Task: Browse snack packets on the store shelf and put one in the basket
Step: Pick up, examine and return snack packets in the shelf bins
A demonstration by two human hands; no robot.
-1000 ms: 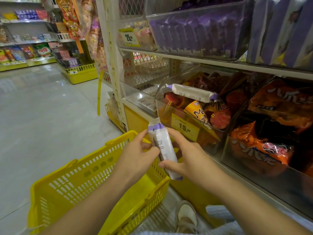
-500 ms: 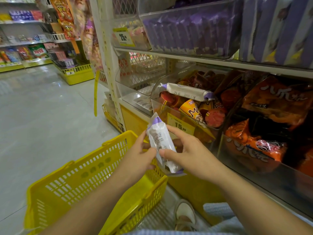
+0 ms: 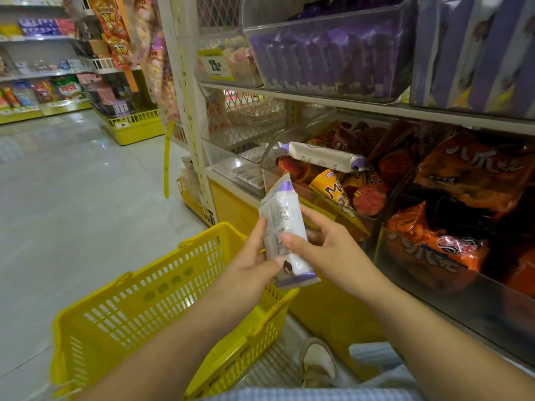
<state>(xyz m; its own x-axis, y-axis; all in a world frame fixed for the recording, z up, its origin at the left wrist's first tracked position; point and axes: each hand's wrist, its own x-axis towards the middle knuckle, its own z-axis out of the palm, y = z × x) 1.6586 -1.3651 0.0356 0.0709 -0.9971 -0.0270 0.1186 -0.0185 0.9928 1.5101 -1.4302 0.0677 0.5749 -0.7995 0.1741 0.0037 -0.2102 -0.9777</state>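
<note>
Bright glare, dim bins, warped edges

Shop: snack shelves (image 3: 347,104) w/ price tags (image 3: 215,66), yellow basket (image 3: 162,308), aisle floor (image 3: 72,212)

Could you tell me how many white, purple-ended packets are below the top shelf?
2: held packet between left hand and right hand; second packet atop snacks in the clear bin. Others possibly hidden.
</note>
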